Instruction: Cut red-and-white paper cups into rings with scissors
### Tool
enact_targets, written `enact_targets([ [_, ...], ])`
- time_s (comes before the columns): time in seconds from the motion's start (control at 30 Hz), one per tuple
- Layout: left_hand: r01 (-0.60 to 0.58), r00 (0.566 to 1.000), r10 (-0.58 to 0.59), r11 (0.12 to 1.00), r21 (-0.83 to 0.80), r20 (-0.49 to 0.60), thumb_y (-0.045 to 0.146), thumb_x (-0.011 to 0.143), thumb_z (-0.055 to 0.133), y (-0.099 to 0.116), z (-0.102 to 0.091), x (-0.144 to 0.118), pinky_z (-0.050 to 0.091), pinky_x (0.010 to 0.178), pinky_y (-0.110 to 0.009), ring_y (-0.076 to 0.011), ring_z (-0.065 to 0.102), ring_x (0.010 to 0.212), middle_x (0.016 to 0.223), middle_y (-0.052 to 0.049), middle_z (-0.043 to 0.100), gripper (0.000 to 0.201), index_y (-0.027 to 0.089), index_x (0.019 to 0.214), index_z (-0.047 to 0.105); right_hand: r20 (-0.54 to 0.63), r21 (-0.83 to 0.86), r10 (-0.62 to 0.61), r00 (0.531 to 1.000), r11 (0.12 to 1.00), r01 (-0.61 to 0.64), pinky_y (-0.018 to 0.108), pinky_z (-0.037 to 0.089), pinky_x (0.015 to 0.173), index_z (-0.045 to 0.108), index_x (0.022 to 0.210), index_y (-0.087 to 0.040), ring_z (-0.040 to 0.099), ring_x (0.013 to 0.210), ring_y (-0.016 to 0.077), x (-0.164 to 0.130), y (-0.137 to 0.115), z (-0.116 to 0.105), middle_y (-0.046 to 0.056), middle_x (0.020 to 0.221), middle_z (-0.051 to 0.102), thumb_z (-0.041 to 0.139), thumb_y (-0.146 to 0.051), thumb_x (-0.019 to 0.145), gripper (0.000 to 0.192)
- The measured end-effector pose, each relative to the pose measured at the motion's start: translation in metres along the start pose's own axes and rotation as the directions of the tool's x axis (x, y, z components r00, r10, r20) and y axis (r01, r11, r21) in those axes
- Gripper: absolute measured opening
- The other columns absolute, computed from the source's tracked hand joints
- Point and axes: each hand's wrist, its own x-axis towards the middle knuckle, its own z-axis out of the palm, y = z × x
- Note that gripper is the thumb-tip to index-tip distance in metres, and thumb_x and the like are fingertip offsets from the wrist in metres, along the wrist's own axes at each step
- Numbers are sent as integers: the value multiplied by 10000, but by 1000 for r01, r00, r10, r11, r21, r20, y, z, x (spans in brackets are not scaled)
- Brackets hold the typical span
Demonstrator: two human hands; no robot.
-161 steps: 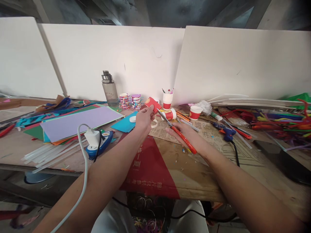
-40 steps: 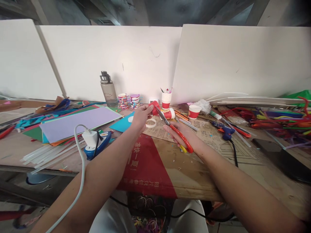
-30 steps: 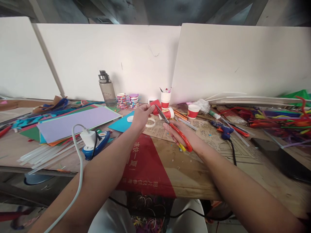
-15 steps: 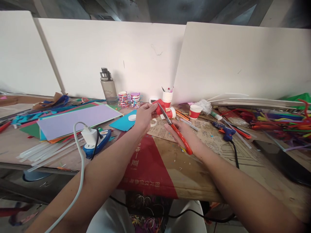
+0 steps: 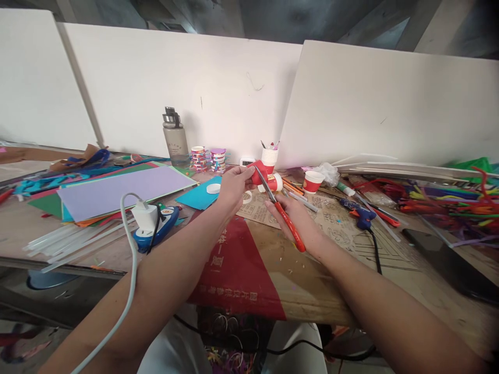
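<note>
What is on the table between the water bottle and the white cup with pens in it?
In the head view, between the water bottle and the white cup stand two short stacks of colourful patterned tape rolls, back by the white board.

Lighting: soft, even daylight, moderately bright, no glare. Tall white foam boards [image 5: 218,88] at the back reflect it evenly. Shadows: faint, short, beside the grey translucent water bottle [image 5: 175,139]. Dark ceiling above. Distortion: wide-angle bowing and vignetting at corners. Focus: centre sharp, edges slightly soft.
</note>
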Motion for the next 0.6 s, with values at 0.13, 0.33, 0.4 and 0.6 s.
enact_targets([
  [0.13,19,1000,-19,1000,-24,16,249,743,813,-1,0,1,465,572,-242,-91,559,536,591,-5,626,315,164,616,538,-3,3,-1,1000,1000,1,288,329,589,410,704,-240,376,591,145,-1,-3,0,-19,621,461,434,-539,926,373],
  [0.33,45,998,-42,997,-61,40,284,729,830,-1,-1,2,455,572,-247,-94,552,542,614,-11,639,307,164,641,561,0,-18,2,1000,1000,-2,294,329,600,404,702,-243,373,588,146,-1,-4,-2,-21,611,453,435,-529,913,357],
  [0.4,95,994,-90,991,-93,55,327,764,806,1,-2,3,444,555,-253,-110,566,557,644,-25,659,260,158,701,619,3,-32,-4,1000,999,5,294,327,604,410,701,-242,371,599,149,0,-3,-2,-19,614,447,430,-528,917,359],
  [0.6,205,978,-208,961,-186,2,253,827,759,2,-3,6,395,487,-200,-78,555,546,667,-10,655,159,139,781,658,16,-53,-49,999,997,50,291,324,611,413,721,-241,383,633,157,-1,4,1,-12,622,461,435,-513,931,344],
])
